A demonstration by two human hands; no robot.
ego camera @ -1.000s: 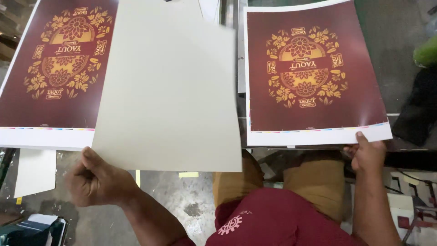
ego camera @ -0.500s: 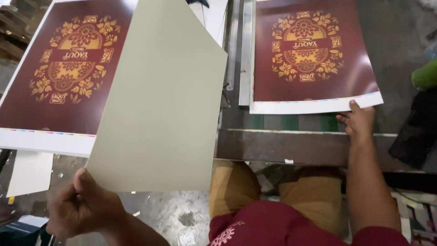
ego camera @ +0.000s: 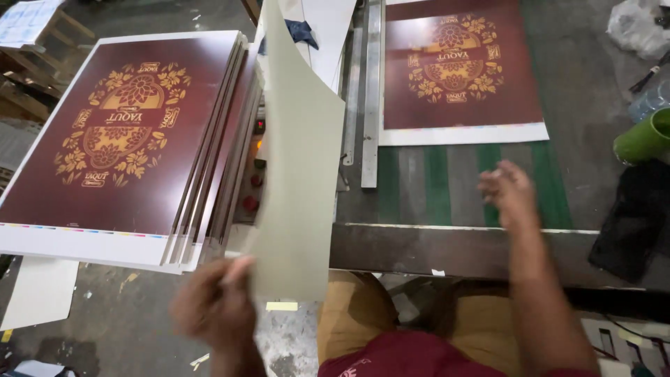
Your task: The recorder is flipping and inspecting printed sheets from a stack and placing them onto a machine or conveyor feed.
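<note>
My left hand (ego camera: 213, 307), blurred by motion, grips the lower corner of a blank cream-backed sheet (ego camera: 296, 160) that stands nearly on edge between the two work areas. To its left lies a stack of maroon printed sheets with a gold floral design (ego camera: 122, 132). My right hand (ego camera: 508, 190) hovers open over the green-striped machine bed (ego camera: 453, 185), holding nothing. Beyond it one maroon printed sheet (ego camera: 457, 66) lies flat on the bed.
A metal guide rail (ego camera: 372, 91) runs along the left side of the bed. Red buttons (ego camera: 250, 202) sit beside the stack. A green cup (ego camera: 643, 138) and a dark cloth (ego camera: 628, 223) lie at the right. Paper scraps litter the floor (ego camera: 105, 328).
My right hand let go of the printed sheet, which has slid away up the bed. My left hand swung the blank sheet from flat to nearly on edge.
</note>
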